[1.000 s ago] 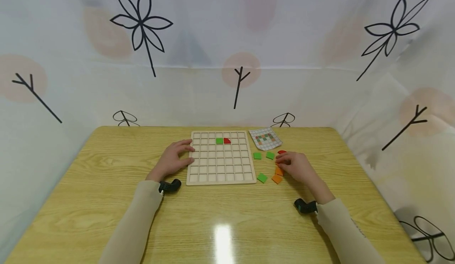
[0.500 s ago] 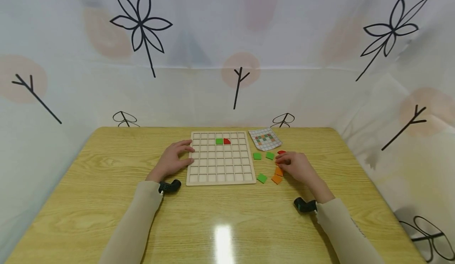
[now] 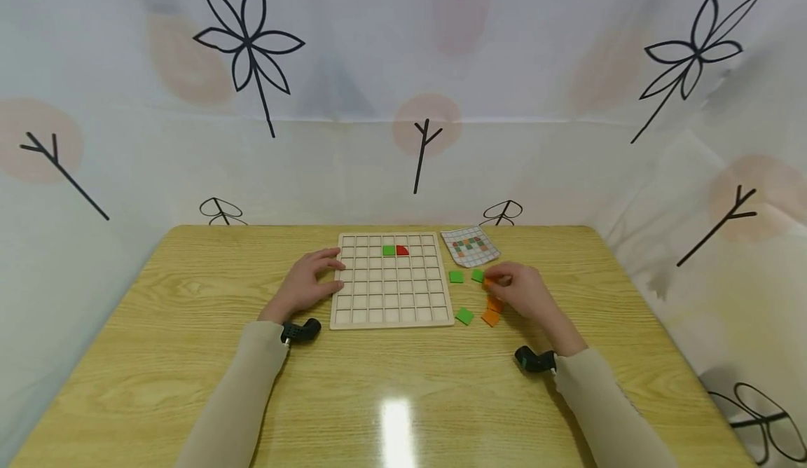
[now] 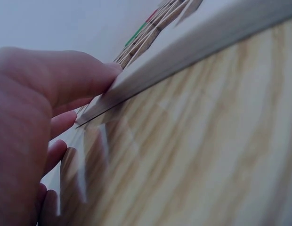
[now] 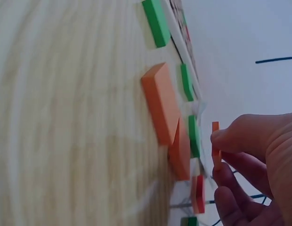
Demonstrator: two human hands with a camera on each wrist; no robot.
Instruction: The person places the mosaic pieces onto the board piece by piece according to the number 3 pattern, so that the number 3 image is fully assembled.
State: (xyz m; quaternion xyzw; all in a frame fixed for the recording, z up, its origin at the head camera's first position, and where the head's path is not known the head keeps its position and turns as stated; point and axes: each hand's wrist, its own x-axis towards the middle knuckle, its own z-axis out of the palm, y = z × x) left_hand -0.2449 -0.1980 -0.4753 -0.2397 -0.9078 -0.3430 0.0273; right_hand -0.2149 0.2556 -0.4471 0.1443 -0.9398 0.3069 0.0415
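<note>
Only green square (image 3: 389, 250) and red quarter-round (image 3: 402, 250) were seated; unplaced orange tile (image 5: 215, 158) was pinched by right grip (image 3: 520, 289), left grip (image 3: 305, 283) relaxed.

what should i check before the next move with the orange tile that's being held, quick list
1. Hold on orange tile: ok, the right grip pinches it by thumb and finger.
2. Apart from loose orange tiles: ok, a gap shows in the right wrist view.
3. Board steadied: ok, the left grip touches its left edge.
4. Free cells: ok, just one green tile and one red tile are in.
5. Low path to board: not ok, loose green tiles lie between; going over them seems safer.
6. Exact cell: cannot tell, the card looks too small to match.
</note>
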